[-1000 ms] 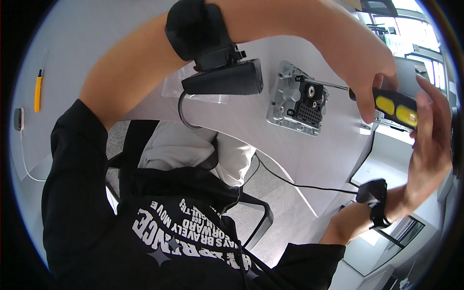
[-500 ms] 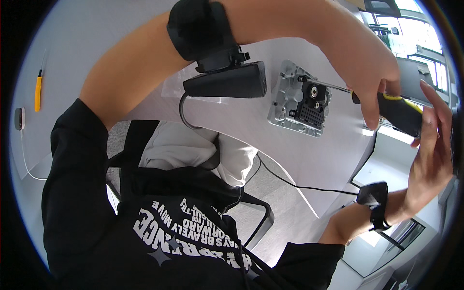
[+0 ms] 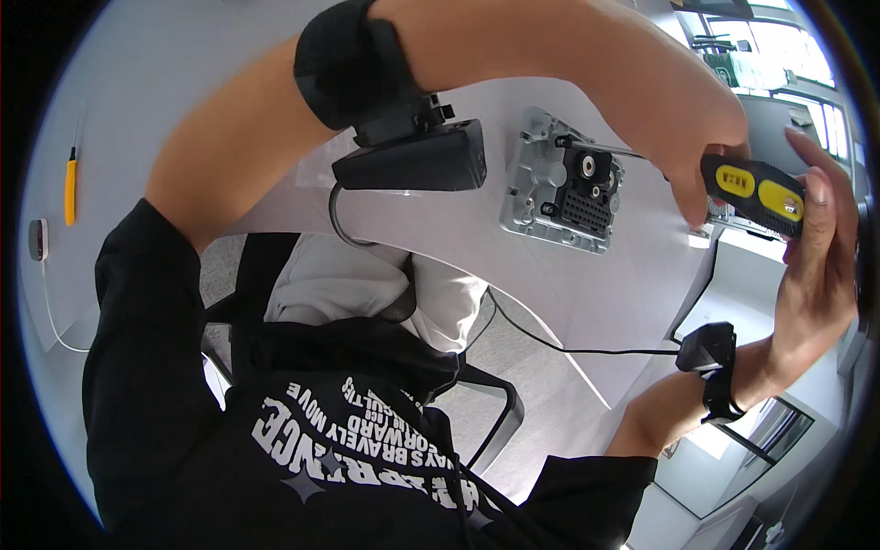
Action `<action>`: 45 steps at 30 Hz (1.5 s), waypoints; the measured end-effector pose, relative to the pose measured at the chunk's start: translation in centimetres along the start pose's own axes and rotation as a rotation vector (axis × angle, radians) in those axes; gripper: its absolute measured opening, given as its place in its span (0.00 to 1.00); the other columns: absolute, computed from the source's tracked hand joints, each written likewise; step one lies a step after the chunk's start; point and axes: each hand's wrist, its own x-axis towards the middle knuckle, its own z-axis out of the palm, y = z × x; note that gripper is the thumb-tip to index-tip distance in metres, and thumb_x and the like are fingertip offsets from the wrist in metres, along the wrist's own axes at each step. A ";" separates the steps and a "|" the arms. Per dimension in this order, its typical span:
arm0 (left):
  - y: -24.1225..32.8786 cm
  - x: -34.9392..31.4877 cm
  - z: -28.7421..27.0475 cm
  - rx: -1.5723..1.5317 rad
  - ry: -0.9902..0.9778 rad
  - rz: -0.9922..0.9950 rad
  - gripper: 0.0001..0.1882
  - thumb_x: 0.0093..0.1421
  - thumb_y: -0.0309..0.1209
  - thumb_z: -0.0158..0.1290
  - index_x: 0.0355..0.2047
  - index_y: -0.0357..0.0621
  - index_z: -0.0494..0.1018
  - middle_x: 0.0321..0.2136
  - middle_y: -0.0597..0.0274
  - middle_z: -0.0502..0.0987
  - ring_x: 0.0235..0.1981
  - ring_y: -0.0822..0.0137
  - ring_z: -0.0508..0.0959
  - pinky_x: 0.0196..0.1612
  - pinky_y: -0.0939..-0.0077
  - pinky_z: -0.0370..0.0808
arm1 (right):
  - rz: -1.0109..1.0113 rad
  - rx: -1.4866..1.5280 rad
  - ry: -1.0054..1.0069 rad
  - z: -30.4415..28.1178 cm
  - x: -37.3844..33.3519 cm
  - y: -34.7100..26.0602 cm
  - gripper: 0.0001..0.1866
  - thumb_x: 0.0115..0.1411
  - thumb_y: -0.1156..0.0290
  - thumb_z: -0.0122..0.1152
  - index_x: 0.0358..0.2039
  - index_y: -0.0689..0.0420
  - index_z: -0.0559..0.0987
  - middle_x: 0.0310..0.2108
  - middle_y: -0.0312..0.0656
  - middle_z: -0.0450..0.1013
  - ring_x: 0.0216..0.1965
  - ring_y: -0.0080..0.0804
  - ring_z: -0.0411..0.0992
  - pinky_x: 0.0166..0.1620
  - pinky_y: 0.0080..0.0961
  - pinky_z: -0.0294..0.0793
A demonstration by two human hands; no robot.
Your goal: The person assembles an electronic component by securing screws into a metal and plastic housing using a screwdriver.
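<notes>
A screwdriver (image 3: 756, 192) with a black and yellow handle lies across to the right, its metal shaft running left. The shaft meets the upper corner of a black plastic block (image 3: 587, 191), which sits on a grey cast-metal housing (image 3: 529, 197) on the table. The tip itself is too small to make out. My left hand (image 3: 704, 137) is closed round the screwdriver near where shaft and handle join, partly hiding it. At the handle's butt end, my right hand (image 3: 819, 261) grips with thumb and fingertips, the other fingers partly stretched.
A yellow-handled tool (image 3: 71, 191) with a thin shaft lies at the far left, above a small device (image 3: 38, 239) on a white cable. Clear plastic film (image 3: 316, 170) lies beneath my left wrist's black camera box (image 3: 412, 158). A black cable (image 3: 587, 351) hangs toward my right wrist.
The screwdriver handle has turned about its axis, bringing yellow patches into sight. Both hands remain on it. The housing and my left arm sit slightly further left in the picture.
</notes>
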 end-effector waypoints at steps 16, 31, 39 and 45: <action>-1.7 0.8 1.1 0.070 0.248 0.225 0.19 0.55 0.34 0.61 0.41 0.32 0.75 0.29 0.48 0.79 0.31 0.58 0.80 0.36 0.63 0.72 | 0.160 0.085 -0.028 0.4 -0.4 -1.0 0.18 0.67 0.57 0.53 0.54 0.47 0.77 0.49 0.42 0.76 0.45 0.30 0.78 0.47 0.26 0.78; -1.5 -0.2 0.7 0.356 -0.042 -0.042 0.28 0.62 0.40 0.53 0.56 0.32 0.64 0.36 0.44 0.78 0.37 0.53 0.79 0.39 0.64 0.74 | 0.437 0.098 -0.174 0.6 -0.3 0.2 0.14 0.65 0.62 0.60 0.47 0.55 0.79 0.36 0.37 0.74 0.26 0.22 0.64 0.30 0.18 0.65; -2.8 -2.8 5.2 0.445 0.206 -0.401 0.32 0.57 0.40 0.61 0.59 0.44 0.66 0.48 0.47 0.75 0.43 0.55 0.78 0.47 0.65 0.76 | 0.108 0.156 -0.086 1.8 2.3 -1.8 0.13 0.62 0.68 0.61 0.43 0.62 0.75 0.36 0.43 0.73 0.35 0.28 0.72 0.39 0.21 0.71; -4.0 -3.7 10.6 0.102 0.265 -0.446 0.49 0.55 0.49 0.62 0.63 0.23 0.52 0.28 0.41 0.77 0.31 0.53 0.80 0.34 0.63 0.76 | -0.015 0.331 -0.227 0.4 1.7 -1.1 0.19 0.59 0.77 0.60 0.50 0.60 0.69 0.41 0.44 0.71 0.38 0.35 0.73 0.46 0.25 0.73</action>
